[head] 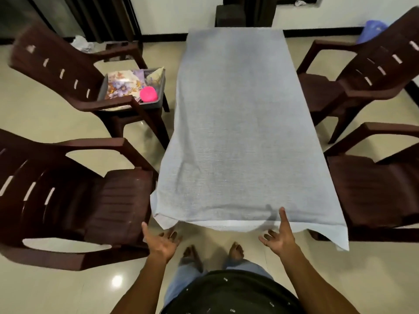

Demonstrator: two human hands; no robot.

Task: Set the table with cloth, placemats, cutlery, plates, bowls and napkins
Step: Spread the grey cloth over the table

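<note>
Now both hands, left (pixel 162 242) and right (pixel 280 237), hang open-fingered just below the cloth's (pixel 240 123) near edge.

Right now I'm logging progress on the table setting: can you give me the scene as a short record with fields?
cloth: grey-blue cloth spread over the table, near edge hanging
left hand: left hand open, palm up, below the near left corner
right hand: right hand open, thumb on the near edge
supplies: bin on far left chair, floral items and a pink thing inside
placemats laid: none

Four brown chairs (pixel 74 189), tiled floor (pixel 34 105)
</note>
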